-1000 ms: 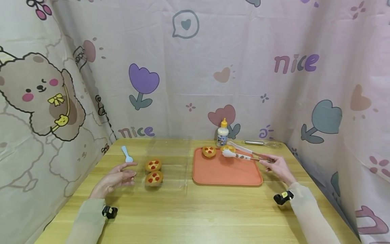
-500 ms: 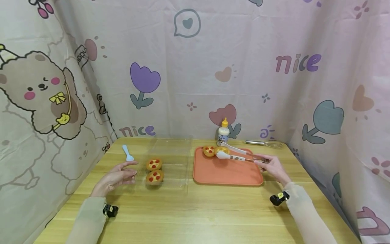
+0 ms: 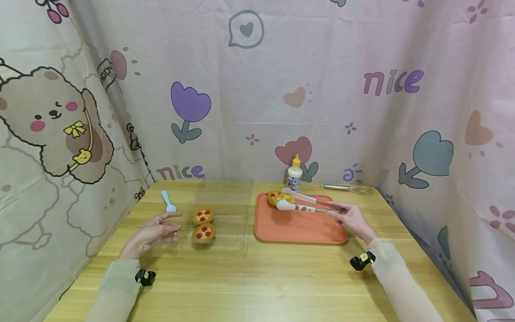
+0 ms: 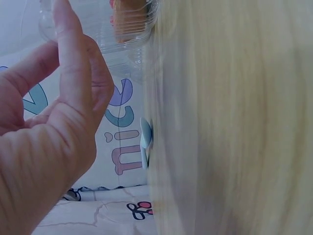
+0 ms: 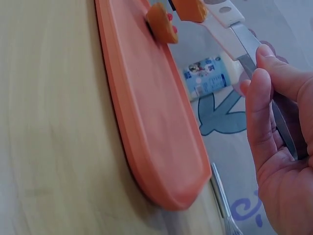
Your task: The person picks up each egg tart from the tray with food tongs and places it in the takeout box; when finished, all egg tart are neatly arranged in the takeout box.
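Note:
My right hand point(image 3: 354, 220) grips tongs point(image 3: 301, 208) with white spotted tips. Between those tips is a mini pizza tart point(image 5: 190, 10), raised above the orange tray point(image 3: 299, 230). Another tart point(image 5: 161, 23) sits on the tray's far left part; in the head view the held one overlaps it. My left hand point(image 3: 154, 232) stays with relaxed, slightly bent fingers right at the left side of a clear plastic container point(image 3: 231, 226). Inside the container, on its left, lie two pizza tarts, the back tart point(image 3: 203, 216) and the front tart point(image 3: 204, 233).
A light blue spoon point(image 3: 168, 202) lies behind my left hand. Behind the tray stands a white squeeze bottle point(image 3: 294, 174) with a yellow cap, and a metal whisk point(image 3: 350, 189) lies at the back right. The container's transparent lid point(image 3: 226, 190) stands open toward the patterned curtain point(image 3: 249, 89).
My right hand has moved left with the tongs and the held tart, which now overlaps the other tart in the head view. My left hand has stayed in place.

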Available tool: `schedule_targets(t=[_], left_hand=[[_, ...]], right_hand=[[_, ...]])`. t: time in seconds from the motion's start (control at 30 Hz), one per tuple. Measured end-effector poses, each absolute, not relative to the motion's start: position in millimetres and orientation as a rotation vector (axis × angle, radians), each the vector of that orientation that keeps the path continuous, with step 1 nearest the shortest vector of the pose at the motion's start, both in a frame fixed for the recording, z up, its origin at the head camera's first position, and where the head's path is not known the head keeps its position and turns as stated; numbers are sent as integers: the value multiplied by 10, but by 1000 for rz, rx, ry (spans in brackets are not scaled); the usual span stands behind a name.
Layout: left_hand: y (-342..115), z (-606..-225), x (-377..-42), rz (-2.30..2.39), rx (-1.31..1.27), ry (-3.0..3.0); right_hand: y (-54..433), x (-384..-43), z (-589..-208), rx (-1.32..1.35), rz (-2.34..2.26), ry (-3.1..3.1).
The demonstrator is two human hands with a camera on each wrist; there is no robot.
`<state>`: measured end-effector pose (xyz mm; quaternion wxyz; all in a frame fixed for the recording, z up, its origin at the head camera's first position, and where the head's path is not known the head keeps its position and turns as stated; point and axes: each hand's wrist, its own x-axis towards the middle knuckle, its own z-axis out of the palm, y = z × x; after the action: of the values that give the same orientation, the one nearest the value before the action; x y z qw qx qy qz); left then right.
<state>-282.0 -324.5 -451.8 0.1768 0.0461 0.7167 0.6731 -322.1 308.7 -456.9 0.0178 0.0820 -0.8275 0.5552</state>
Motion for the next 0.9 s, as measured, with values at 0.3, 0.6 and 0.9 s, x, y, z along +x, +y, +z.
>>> schedule_targets(t=[0.3,0.6,0.9], left_hand=[[-3250,-4514,-2822,1898,129,2027],[-3262,-4507,-2809,1911,127,2009],[-3269,-4522,-2812,1905,144,2016]], right_hand=[[2907,-3229,-4555,280,1800,-2546],[2694,-3273,-4531,341,1808,-2547],[2496,-3294,-4508,477,1854,-2559]])
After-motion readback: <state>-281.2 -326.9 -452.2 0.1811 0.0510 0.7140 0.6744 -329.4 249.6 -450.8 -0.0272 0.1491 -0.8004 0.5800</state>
